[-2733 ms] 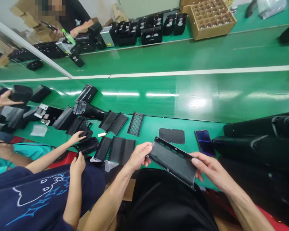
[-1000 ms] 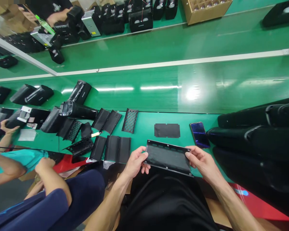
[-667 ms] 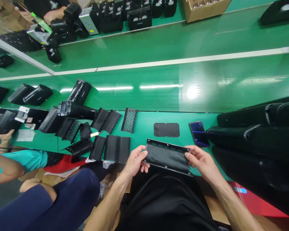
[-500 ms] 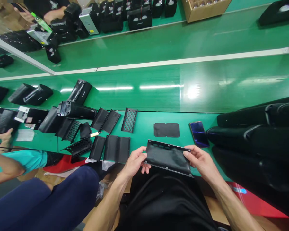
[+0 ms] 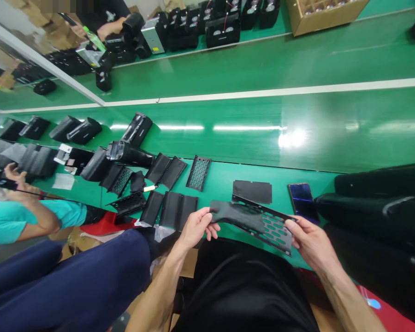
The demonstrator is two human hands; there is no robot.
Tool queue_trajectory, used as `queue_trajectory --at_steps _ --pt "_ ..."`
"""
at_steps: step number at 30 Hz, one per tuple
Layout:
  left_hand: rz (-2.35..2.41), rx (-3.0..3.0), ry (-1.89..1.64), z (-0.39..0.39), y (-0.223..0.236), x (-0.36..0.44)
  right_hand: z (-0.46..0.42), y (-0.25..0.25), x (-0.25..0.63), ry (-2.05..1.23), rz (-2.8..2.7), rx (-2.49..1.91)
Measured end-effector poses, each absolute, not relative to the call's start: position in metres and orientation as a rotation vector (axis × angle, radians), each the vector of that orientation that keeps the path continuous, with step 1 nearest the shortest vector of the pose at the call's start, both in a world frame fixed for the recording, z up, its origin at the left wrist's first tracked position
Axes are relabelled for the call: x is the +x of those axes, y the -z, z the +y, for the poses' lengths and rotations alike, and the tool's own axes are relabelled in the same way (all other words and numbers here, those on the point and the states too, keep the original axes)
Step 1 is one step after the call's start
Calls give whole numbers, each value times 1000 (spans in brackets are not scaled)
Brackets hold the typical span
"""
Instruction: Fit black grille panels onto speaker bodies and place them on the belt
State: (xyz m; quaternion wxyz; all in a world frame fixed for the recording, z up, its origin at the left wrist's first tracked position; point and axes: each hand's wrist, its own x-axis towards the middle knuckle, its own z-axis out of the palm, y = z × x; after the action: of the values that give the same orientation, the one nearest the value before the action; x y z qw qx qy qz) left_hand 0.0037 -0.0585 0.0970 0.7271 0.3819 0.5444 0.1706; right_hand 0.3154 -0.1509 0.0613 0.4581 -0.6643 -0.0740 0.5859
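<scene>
My left hand (image 5: 198, 225) pinches one end of a thin black mesh cloth (image 5: 233, 211), pulled out to the left. My right hand (image 5: 309, 235) grips the right end of a black perforated speaker grille (image 5: 276, 231), whose honeycomb holes now show at its right part. The cloth still lies over the grille's left part. Just beyond them a flat black cloth sheet (image 5: 252, 191) rests on the green bench, with a phone (image 5: 302, 202) to its right. A bare grille (image 5: 198, 173) lies to the left of the sheet.
Several black covered panels (image 5: 174, 207) and speaker bodies (image 5: 129, 153) spread along the bench at left. Large black padded shapes (image 5: 380, 203) stand at right. A co-worker's hand (image 5: 17, 177) is at far left; a co-worker's navy-clad legs (image 5: 90, 272) are beside me.
My left hand has drawn the cloth leftward off the grille's right part, baring its holes. My right hand has shifted right with the grille, and the view has turned left.
</scene>
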Motion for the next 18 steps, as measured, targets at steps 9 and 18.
queue_trajectory --at_steps 9,18 --pt "1218 781 -423 -57 -94 -1 -147 -68 316 -1437 -68 -1604" --pt "1192 730 -515 -58 -81 -1 -146 -66 314 -1443 -89 -1635"
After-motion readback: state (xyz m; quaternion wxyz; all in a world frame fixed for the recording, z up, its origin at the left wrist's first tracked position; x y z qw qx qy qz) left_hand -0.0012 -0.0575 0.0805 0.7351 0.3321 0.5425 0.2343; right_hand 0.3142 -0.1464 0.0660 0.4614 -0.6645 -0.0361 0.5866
